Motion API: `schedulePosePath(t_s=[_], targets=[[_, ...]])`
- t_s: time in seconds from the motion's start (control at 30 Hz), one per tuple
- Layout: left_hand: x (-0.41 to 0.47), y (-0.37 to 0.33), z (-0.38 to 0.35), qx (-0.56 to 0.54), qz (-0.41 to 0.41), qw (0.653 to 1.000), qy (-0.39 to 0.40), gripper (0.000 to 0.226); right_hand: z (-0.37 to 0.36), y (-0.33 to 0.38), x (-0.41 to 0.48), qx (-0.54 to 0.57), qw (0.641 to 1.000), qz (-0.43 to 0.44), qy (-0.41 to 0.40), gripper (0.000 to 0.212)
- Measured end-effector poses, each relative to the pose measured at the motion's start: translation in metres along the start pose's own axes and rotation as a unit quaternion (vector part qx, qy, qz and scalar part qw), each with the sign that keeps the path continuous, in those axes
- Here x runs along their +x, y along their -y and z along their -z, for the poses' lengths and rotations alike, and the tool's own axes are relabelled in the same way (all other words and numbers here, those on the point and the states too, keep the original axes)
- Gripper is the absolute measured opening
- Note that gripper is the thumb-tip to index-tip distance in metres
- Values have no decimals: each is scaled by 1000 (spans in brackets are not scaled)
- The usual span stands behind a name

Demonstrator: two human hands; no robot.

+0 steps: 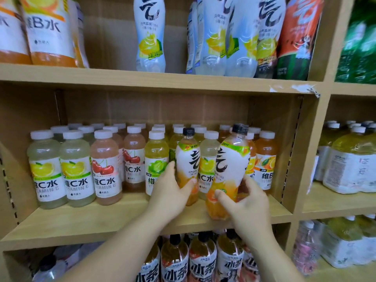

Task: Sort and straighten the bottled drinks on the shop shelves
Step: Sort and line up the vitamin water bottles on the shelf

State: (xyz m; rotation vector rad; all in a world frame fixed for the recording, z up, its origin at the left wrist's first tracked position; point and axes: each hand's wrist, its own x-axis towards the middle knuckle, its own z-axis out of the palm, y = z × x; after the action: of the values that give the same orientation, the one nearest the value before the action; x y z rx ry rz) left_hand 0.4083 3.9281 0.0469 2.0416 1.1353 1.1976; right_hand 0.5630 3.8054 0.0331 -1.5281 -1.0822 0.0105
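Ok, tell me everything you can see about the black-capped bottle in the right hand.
The bottle is clear plastic with a black cap, a white label bearing a big black brush character and a green top band, orange drink below. It tilts, cap leaning right, base near the front edge of the shelf. The right hand grips its lower part, thumb across the front. White-capped bottles stand behind it.

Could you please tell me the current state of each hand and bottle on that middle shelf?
Left hand: grips the left black-capped bottle.
Right hand: grips the right black-capped bottle.
Left black-capped bottle: capped, upright.
Right black-capped bottle: capped, tilted, near the shelf front edge.
White-capped bottles: capped, upright, in rows.
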Motion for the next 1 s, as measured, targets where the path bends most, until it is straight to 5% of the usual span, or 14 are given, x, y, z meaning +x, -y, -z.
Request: schedulePosePath(t_s=[0.2, 0.43, 0.6, 0.8, 1.0], targets=[[6, -6, -12, -20, 44, 999, 14, 48, 19, 4, 0, -15, 1000, 22, 5, 88], [-6, -18, -2, 5, 16, 1000, -6, 47, 26, 20, -4, -7, 999, 30, 15, 52], [-34, -30, 47, -45, -48, 997, -35, 51, 19, 48, -2, 29, 996, 71, 42, 48], [-43, -51, 154, -58, -108, 975, -185, 66, -1, 120, 5, 97, 982, 155, 52, 46], [-38, -81, 252, -11, -162, 945, -285, 38, -20, 205, 34, 167, 958, 225, 66, 46]])
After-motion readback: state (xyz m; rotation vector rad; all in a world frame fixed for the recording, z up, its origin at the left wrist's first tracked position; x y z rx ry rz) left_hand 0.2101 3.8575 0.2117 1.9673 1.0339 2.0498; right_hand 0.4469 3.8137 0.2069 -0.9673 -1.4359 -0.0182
